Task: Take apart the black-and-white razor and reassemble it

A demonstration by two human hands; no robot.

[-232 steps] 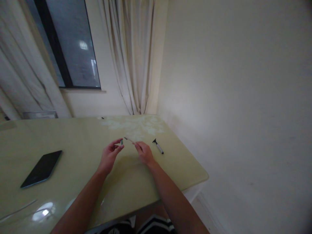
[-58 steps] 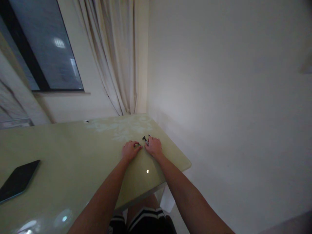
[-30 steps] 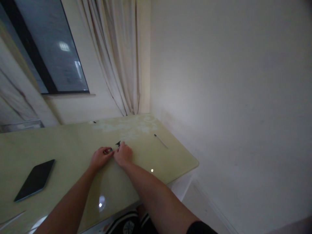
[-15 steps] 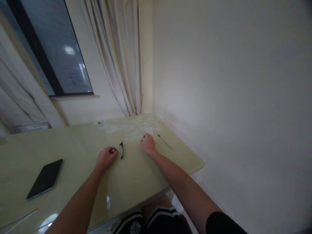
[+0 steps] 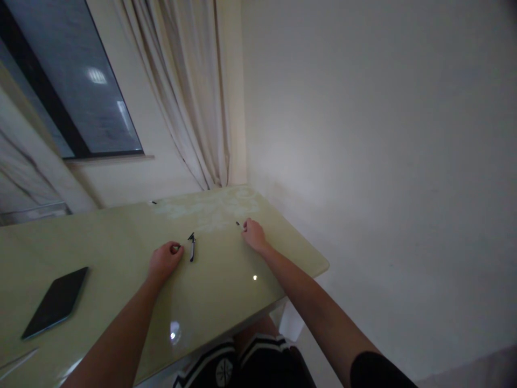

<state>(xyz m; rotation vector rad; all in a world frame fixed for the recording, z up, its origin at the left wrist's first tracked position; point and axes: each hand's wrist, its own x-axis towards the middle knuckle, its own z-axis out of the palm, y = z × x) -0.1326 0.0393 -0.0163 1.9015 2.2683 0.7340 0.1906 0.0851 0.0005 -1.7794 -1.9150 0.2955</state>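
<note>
A glossy pale-green table (image 5: 226,291) fills the lower left of the frame, its far corner set against the wall. A dark phone (image 5: 54,303) lies flat at far left and a razor (image 5: 191,247) at centre. A small dark bit (image 5: 153,202) sits by the back edge. The left hand (image 5: 163,261) rests just left of the razor, the right hand (image 5: 254,236) further right, both curled.

Left hand (image 5: 163,260) and right hand (image 5: 253,235) rest curled on a pale glossy table (image 5: 121,231).
The left hand's fingertips close on a small piece (image 5: 176,248). A black-headed tool (image 5: 191,249) lies untouched just to its right. The right hand sits well apart from the tool, with a dark tip (image 5: 237,223) showing just beyond its fingers. A dark phone (image 5: 54,303) lies far out past the left hand.
</note>
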